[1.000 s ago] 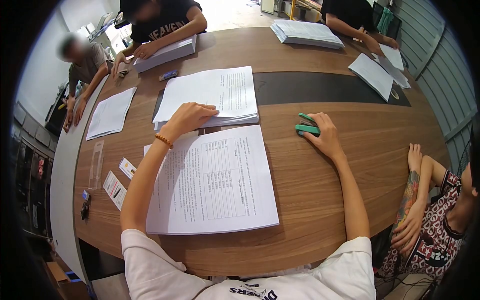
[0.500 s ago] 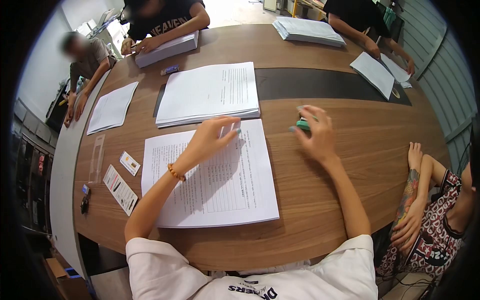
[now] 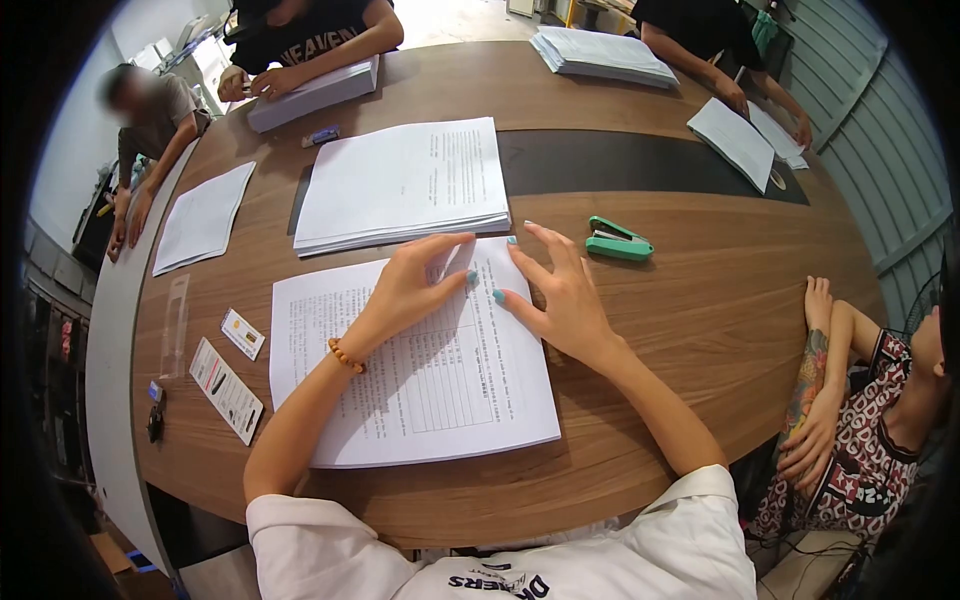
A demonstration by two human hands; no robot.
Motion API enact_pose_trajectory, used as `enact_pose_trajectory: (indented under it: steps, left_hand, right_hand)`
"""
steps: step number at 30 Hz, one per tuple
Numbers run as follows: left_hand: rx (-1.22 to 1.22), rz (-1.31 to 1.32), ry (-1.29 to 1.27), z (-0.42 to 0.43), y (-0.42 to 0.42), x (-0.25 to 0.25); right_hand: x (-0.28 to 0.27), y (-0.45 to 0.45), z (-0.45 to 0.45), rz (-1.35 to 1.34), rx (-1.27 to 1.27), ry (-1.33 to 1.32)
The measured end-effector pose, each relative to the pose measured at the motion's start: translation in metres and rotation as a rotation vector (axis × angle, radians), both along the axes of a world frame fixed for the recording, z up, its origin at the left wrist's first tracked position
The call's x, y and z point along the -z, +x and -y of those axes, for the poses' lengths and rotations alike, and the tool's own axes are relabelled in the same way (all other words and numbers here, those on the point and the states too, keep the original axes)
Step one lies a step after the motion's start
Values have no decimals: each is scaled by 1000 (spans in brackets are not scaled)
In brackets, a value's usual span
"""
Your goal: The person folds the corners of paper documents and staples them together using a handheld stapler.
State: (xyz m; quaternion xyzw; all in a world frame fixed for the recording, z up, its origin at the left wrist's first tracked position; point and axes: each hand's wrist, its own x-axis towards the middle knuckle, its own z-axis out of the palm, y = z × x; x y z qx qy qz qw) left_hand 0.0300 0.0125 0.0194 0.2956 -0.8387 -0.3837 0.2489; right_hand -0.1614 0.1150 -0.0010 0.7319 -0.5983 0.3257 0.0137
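Note:
A stack of printed sheets (image 3: 440, 430) lies in front of me, text and a ruled table on its top page. My left hand (image 3: 415, 280) is over its upper part, fingers apart, a bead bracelet (image 3: 345, 356) on the wrist. At the stack's upper right corner is my right hand (image 3: 560, 300), fingers spread and holding nothing. Whether the fingertips touch the paper I cannot tell. The green stapler (image 3: 620, 240) rests on the table just right of my right hand. Beyond my hands sits a thicker paper stack (image 3: 400, 190).
To the left lie a printed card strip (image 3: 227, 390), a small card (image 3: 243, 334), a clear plastic strip (image 3: 175, 325) and another paper pile (image 3: 205, 217). Co-workers sit around the wooden table (image 3: 680, 370) with paper stacks (image 3: 605, 57). A person's tattooed arm (image 3: 810, 370) is at right.
My right hand has let go of the stapler and moved left to the stack's corner. The stapler now lies on the table. My left hand stays over the sheets; the view shifted slightly.

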Motion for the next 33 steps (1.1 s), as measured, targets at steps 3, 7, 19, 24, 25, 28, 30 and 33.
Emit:
enact_pose_trajectory:
  steps: [3, 7, 19, 24, 25, 28, 30, 33]
  left_hand:
    - [-10, -38, -106, -1, 0, 1]
    - [14, -40, -9, -4, -1, -5]
    - [29, -138, 62, -4, 0, -8]
    - [-14, -103, 45, -1, 2, 0]
    - [-14, -102, 48, -1, 2, 0]
    - [-10, -70, -27, 0, 2, 0]
    - [6, -64, -57, 1, 2, 0]
    - [5, -100, -19, 2, 2, 2]
  right_hand:
    - [-2, 2, -2, 1, 12, -2]
    - [-2, 3, -2, -5, -15, -23]
    - [4, -3, 1, 112, 25, 33]
    - [-3, -3, 1, -8, 27, 26]
    - [-3, -3, 1, -7, 27, 28]
    - [-3, -2, 0, -10, 9, 19]
    - [-2, 0, 0, -26, 14, -4]
    - [2, 2, 1, -49, -18, -51]
